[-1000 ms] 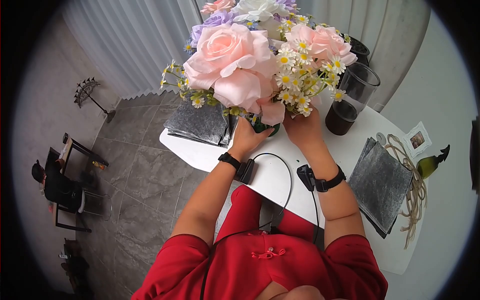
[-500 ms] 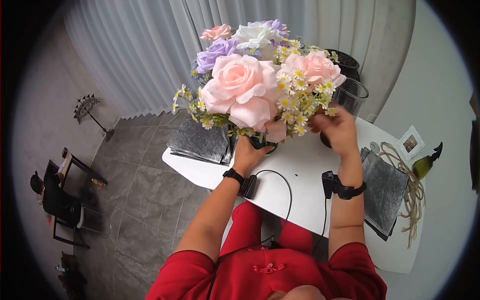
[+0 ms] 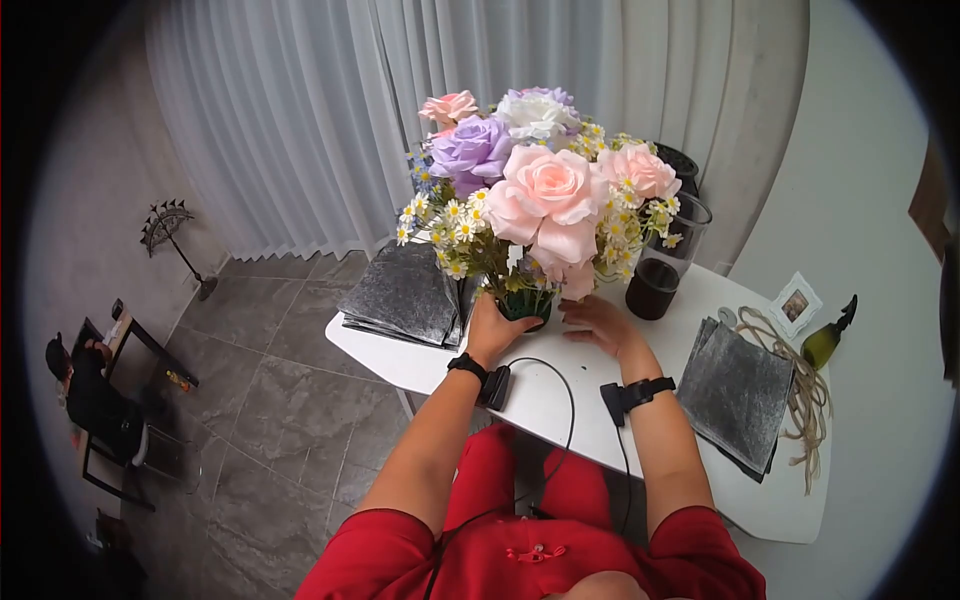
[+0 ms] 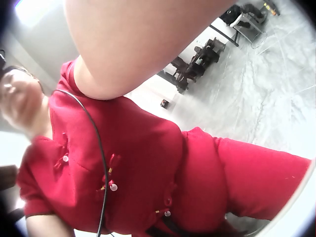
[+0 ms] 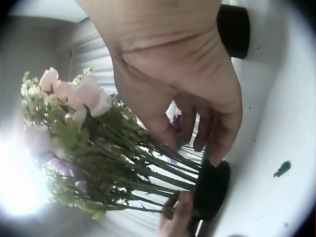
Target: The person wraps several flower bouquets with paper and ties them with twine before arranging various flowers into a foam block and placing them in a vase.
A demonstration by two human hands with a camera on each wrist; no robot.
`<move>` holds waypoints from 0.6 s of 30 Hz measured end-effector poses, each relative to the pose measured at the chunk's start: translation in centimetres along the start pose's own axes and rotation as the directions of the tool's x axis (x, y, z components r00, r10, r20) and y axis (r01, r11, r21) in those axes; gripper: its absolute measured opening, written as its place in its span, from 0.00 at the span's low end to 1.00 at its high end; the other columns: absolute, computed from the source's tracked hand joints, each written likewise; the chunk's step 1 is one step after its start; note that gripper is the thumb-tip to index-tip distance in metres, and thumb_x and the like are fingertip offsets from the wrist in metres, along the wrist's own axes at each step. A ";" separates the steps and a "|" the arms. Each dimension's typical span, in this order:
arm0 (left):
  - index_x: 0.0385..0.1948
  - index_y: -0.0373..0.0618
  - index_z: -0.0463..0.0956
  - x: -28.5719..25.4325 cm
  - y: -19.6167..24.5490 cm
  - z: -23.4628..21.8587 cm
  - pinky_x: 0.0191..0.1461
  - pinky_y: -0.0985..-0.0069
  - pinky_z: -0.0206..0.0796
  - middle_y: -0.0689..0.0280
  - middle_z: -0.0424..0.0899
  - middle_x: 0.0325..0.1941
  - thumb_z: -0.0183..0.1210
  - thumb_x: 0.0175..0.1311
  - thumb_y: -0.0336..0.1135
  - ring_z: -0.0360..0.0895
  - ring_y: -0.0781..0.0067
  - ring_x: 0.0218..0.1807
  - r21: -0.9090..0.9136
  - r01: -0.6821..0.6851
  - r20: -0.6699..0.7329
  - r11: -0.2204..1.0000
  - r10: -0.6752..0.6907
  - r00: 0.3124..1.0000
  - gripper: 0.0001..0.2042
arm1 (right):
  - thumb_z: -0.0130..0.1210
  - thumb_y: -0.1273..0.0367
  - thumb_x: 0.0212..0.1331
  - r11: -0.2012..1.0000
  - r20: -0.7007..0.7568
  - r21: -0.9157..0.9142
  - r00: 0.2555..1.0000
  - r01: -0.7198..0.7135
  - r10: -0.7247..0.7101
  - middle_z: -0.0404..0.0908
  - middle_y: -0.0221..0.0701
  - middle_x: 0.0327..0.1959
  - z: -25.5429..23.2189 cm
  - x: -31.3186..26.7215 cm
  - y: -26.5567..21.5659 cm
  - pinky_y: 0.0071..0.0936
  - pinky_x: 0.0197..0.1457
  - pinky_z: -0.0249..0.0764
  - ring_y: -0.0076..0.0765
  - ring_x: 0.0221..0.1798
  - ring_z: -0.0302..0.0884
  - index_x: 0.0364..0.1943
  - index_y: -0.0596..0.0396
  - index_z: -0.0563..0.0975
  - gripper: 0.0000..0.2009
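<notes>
A bouquet of pink, purple and white roses with small daisies (image 3: 548, 190) stands upright on the white table (image 3: 540, 385). Its stems are stuck into a round dark green base (image 5: 212, 190). My left hand (image 3: 493, 330) grips that base from the left, thumb across its front; its other fingers are mostly hidden behind. On the other side, my right hand (image 3: 605, 325) has loosely bent fingers, with fingertips right at the base's rim in the right wrist view. In the left wrist view, only the forearm and red clothing show, not the hand's work.
A glass cylinder with a dark bottom (image 3: 653, 288) stands right of the bouquet. Dark slate-like sheets lie in a left stack (image 3: 400, 295) and a right stack (image 3: 737, 400). Beside the latter are rope (image 3: 815, 400), a photo frame (image 3: 800, 302) and a green bottle (image 3: 825, 340).
My right hand left the daisies, swung out to the right, and came back low beside the base. The bouquet has turned, bringing the purple rose forward, while my left hand stayed at the base.
</notes>
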State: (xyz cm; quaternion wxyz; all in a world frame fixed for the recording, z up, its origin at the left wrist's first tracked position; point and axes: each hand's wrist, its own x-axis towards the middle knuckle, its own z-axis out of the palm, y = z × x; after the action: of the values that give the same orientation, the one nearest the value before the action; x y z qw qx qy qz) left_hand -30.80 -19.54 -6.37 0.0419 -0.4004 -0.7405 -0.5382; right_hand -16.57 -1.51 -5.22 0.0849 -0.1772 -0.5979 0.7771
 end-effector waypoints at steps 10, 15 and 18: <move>0.48 0.34 0.69 0.0 -2.3 0.7 0.55 0.67 0.68 0.49 0.79 0.47 0.75 0.38 0.44 0.77 0.52 0.50 0.017 0.050 0.014 0.999 -0.050 0.999 0.35 | 0.59 0.69 0.59 0.980 0.066 -0.197 0.997 -0.021 0.035 0.79 0.32 0.44 2.1 0.4 1.4 0.28 0.50 0.78 0.28 0.47 0.78 0.50 0.60 0.74 0.16; 0.48 0.36 0.72 0.2 -2.6 0.8 0.53 0.66 0.68 0.52 0.79 0.45 0.74 0.37 0.43 0.77 0.53 0.47 -0.133 -0.080 0.052 0.988 0.087 0.995 0.34 | 0.59 0.59 0.61 0.993 0.011 -0.107 0.998 -0.055 0.057 0.79 0.34 0.43 0.8 1.5 2.0 0.28 0.45 0.80 0.30 0.43 0.79 0.46 0.62 0.75 0.19; 0.46 0.36 0.72 0.1 -4.3 1.4 0.54 0.64 0.66 0.53 0.76 0.43 0.74 0.36 0.46 0.73 0.53 0.48 -0.010 -0.128 0.052 0.992 0.129 0.990 0.34 | 0.57 0.55 0.62 0.994 -0.014 -0.106 0.999 -0.036 0.035 0.79 0.34 0.41 0.4 1.6 2.6 0.29 0.44 0.80 0.31 0.41 0.79 0.45 0.62 0.75 0.21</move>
State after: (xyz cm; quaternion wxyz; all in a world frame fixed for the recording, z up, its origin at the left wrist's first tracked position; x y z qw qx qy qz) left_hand -33.10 -18.78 -10.16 0.0558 -0.4614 -0.7122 -0.5261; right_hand -18.00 -2.06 -7.84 0.0652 -0.1967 -0.6347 0.7444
